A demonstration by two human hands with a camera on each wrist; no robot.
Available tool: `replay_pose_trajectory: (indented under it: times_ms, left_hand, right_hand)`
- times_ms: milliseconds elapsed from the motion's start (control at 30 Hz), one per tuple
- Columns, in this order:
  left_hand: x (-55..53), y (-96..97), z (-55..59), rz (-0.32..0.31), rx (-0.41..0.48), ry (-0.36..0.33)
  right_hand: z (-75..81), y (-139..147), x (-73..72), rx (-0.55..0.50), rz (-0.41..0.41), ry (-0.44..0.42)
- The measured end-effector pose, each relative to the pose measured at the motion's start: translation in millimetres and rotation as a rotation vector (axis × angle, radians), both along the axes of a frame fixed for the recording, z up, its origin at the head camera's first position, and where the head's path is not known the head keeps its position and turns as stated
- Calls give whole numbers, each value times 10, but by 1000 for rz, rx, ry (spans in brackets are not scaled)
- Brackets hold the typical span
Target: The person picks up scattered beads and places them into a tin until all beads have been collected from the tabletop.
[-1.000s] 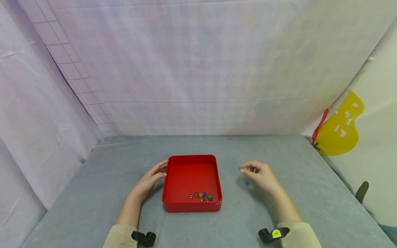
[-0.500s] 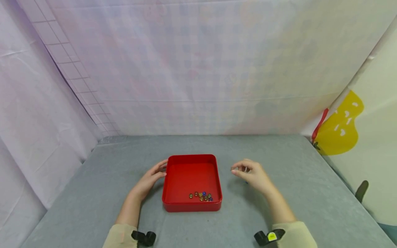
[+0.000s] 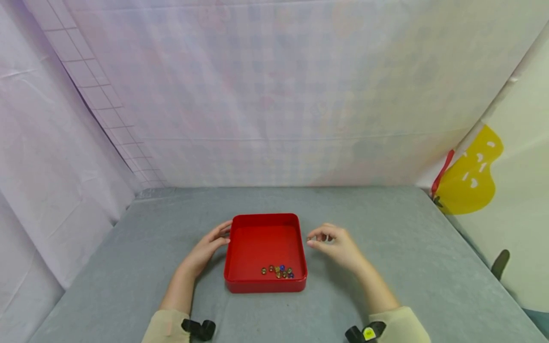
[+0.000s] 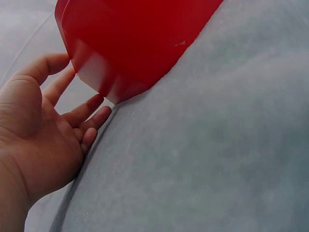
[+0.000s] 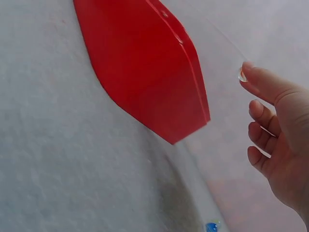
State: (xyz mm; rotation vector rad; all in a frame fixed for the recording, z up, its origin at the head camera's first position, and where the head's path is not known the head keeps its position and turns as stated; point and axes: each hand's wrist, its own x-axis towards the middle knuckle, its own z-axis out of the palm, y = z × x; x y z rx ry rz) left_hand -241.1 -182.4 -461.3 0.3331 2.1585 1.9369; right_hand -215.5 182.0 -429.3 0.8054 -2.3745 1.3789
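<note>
A square red tray (image 3: 266,247) sits on the grey table, with several gold-brown and blue marbles (image 3: 279,271) gathered near its front wall. My left hand (image 3: 207,247) is at the tray's left side; in the left wrist view its thumb and extended fingers touch the outer wall. My right hand (image 3: 336,244) is just off the tray's right rim, above the table. Between its thumb and index finger it pinches a clear glass marble (image 5: 242,75), while the other fingers curl loosely. A blue marble (image 5: 211,226) lies on the table below, hidden by the hand in the head view.
A grey cloth covers the table (image 3: 171,214). Pale curtains (image 3: 274,95) hang behind and on the left. On the right is a light cloth with a yellow printed shape (image 3: 469,181). Both wrists wear black cameras below beige sleeves.
My right hand has moved left towards the tray with the clear marble, passing over the blue marble, which it now covers in the head view. The left hand and tray stay still.
</note>
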Motion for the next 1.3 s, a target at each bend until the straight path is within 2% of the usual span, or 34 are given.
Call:
replay_pose_trajectory:
  times_ms: [167,367,433,567,833,900,1133,1300]
  left_hand:
    - [4,2,4,1,-5,2]
    - [6,5,5,8,-10,-7]
    - [10,6,10,12,-9,-7]
    - [16,6,16,13,-8,-4]
    - [18,11,17,14,-2,-7]
    - [24,15,24,15,-10,-10]
    - [25,10,29,15,-27,-12]
    - [14,8,14,18,-22,-17]
  right_hand:
    - [14,-95,44,1,7,-27]
    - [233,-230,223,20,21,-64]
    - [264,-257,261,31,16,-78]
    - [230,-298,272,27,14,-97]
    - [-40,-305,143,44,3,-113]
    - [-30,-316,157,47,11,-112]
    - [147,-375,270,56,51,-113]
    - [150,-391,273,60,53,-110]
